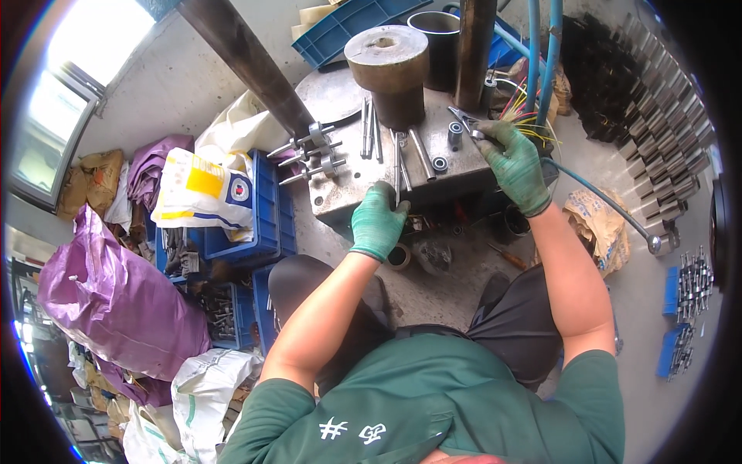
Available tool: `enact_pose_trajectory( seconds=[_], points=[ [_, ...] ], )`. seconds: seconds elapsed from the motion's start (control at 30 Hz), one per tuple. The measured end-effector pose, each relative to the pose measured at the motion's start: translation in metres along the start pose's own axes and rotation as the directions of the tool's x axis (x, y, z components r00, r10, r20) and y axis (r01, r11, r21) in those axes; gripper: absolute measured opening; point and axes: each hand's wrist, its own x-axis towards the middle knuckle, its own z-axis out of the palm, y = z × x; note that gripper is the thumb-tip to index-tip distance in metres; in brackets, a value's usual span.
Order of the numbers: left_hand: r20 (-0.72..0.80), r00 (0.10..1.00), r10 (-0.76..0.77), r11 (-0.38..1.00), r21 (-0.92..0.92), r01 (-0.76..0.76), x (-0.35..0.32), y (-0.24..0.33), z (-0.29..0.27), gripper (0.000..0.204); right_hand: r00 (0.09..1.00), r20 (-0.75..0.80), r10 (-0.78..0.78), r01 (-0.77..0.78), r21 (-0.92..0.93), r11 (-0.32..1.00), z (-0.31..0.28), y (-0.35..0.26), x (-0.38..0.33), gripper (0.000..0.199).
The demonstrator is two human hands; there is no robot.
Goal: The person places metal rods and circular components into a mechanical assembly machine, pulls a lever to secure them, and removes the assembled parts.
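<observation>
My left hand [379, 222], in a green glove, is closed on the lower end of a thin metal rod [397, 166] at the front edge of the steel block [328, 189]. My right hand [512, 166], also gloved, pinches a small metal ring [477, 136] above the block's right side. A pointed metal tool [461, 117] shows beside those fingertips; whether it is held, I cannot tell. Between my hands stand two small bearing-like cylinders, one dark upright piece [455, 133] and one lower ring [440, 164]. A thicker metal tube [421, 153] lies close to the rod.
A heavy round press ram [386, 54] stands behind, between steel columns [251, 66]. More rods [376, 131] and roller assemblies [315, 151] lie at left. Blue crates [265, 201] and a purple sack [116, 290] fill the left side. Blue hoses [550, 66] and stacked metal tubes [661, 139] are at right.
</observation>
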Motion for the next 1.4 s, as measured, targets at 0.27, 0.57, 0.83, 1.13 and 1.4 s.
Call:
enact_pose_trajectory(
  seconds=[0.27, 0.57, 0.83, 1.13, 1.4],
  points=[
    [0.524, 0.814, -0.249, 0.247, -0.779, 0.577, 0.009, -0.003, -0.002, 0.047, 0.94, 0.07, 0.334, -0.335, 0.379, 0.863, 0.013, -0.02, -0.004, 0.028],
    [0.655, 0.741, 0.147, 0.298, -0.744, 0.598, -0.009, 0.048, -0.027, 0.069, 0.811, 0.191, 0.552, -0.523, 0.658, 0.541, 0.019, -0.016, -0.009, 0.049],
    [0.761, 0.615, 0.207, 0.52, -0.618, 0.589, -0.029, 0.056, -0.011, 0.049, 0.804, 0.226, 0.55, -0.557, 0.61, 0.564, 0.029, -0.033, -0.014, 0.054],
    [0.769, 0.609, 0.195, 0.508, -0.61, 0.608, -0.029, 0.057, -0.011, 0.05, 0.879, 0.196, 0.436, -0.46, 0.591, 0.662, 0.021, -0.031, -0.017, 0.031],
    [0.707, 0.669, 0.23, 0.562, -0.657, 0.502, -0.031, 0.05, -0.005, 0.051, 0.778, 0.316, 0.543, -0.597, 0.643, 0.48, 0.028, -0.038, -0.024, 0.042]
  ],
)
